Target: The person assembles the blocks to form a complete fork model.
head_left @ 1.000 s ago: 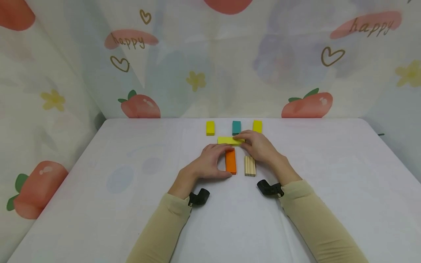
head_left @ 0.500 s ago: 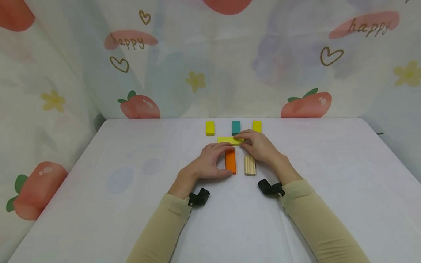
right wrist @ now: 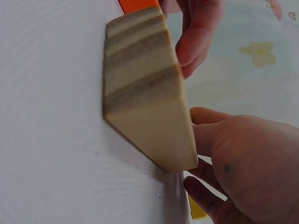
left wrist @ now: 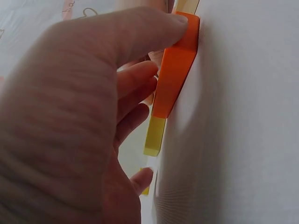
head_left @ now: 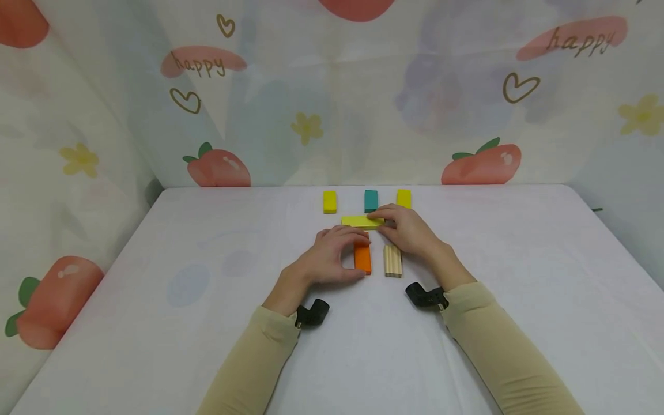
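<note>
In the head view an orange wooden block [head_left: 362, 262] lies lengthwise on the white table. My left hand [head_left: 329, 256] spans it, thumb at the near end and fingertips at the far end. The left wrist view shows the thumb pressed on the end of this orange block [left wrist: 176, 77]. Just beyond it a yellow block [head_left: 354, 222] lies crosswise. The thumb and fingers of my right hand [head_left: 412, 231] pinch its right end. A plain block with brown stripes [head_left: 392, 262] lies right of the orange one, below the right hand; it fills the right wrist view [right wrist: 145, 70].
Near the table's back edge lie a yellow block [head_left: 329, 202] at left, a teal block [head_left: 370, 201] in the middle and another yellow block [head_left: 403, 198], partly behind the right hand. A printed cloth [head_left: 358, 104] rises behind the white table [head_left: 171, 357].
Both hands keep their places on the orange and yellow blocks. Only the head view has shifted very slightly.
</note>
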